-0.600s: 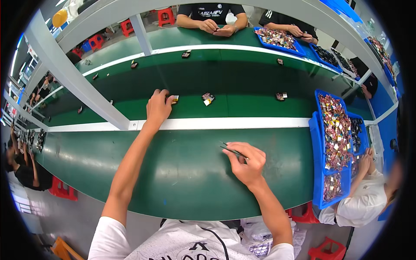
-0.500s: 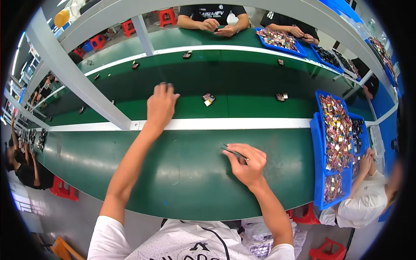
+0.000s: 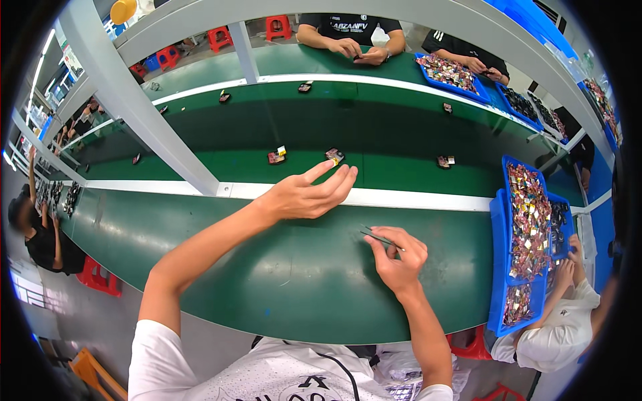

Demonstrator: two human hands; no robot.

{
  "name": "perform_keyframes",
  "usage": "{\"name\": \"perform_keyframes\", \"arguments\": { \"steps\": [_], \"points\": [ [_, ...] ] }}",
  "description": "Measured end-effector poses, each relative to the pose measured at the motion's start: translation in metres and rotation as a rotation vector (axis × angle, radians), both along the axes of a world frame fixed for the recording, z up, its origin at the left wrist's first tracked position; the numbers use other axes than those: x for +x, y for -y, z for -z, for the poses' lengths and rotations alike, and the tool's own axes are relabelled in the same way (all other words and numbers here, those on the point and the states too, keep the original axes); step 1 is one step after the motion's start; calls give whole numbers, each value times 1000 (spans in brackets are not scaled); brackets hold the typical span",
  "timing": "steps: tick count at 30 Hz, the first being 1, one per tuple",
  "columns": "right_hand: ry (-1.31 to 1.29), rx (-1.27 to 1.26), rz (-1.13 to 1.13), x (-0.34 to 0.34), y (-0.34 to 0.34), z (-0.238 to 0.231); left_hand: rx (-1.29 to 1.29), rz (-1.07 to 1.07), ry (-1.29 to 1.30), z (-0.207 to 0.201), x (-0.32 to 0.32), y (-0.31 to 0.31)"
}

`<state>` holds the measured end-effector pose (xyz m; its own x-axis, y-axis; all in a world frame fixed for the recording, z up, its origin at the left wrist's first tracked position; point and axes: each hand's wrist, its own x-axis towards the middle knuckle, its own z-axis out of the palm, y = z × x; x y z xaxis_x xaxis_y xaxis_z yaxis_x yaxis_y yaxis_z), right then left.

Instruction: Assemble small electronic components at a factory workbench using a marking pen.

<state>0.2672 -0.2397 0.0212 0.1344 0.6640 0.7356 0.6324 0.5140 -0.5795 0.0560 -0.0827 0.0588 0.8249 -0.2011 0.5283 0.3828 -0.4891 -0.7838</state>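
My left hand [image 3: 309,195] reaches over the white rail at the belt's near edge, palm turned partly up and fingers apart. Its index fingertip is at a small dark part with a pale tag [image 3: 334,156]; whether they touch I cannot tell. Left of that lies a similar dark part [image 3: 276,156] with a yellow-and-white tag. In my right hand [image 3: 401,260], above the green worktop [image 3: 287,294], a pair of tweezers [image 3: 381,236] is pinched, tips pointing left, with nothing visible between them.
Blue bins [image 3: 496,267] full of small colourful parts stand at the right, beside a co-worker in white [image 3: 558,327]. More parts, one of them a dark piece [image 3: 444,161], lie on the green belt [image 3: 401,137]. A grey post [image 3: 144,120] slants down at the left. Co-workers sit opposite.
My left hand has moved right and nearer to me, and its fingers have spread. A tagged dark part now shows where that hand was. My right hand still holds the tweezers. The view has shifted slightly.
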Motion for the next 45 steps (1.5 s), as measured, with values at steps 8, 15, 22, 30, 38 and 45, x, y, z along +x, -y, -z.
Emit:
{"name": "perform_keyframes", "arguments": {
  "steps": [8, 15, 22, 30, 38, 45],
  "points": [
    [-5, 30, -21, 6, 2, 0, -332, -8, 68, -7, 2, -14],
    [-9, -24, -28, -3, -1, 1, -1258, -482, 529, 40, -19, -113],
    [-6, -24, -20, 0, 0, 3, -1752, -429, 391, 27, 4, -135],
    [16, 29, -38, 3, -2, 4, -1844, -393, 263, 28, -6, -132],
    [10, 13, -33, -1, -1, -1, -2090, -331, 555, 19, -9, -89],
    [-289, -190, -35, 5, 5, 3, -2168, -85, 754, 11, 17, 6]
  ]
}}
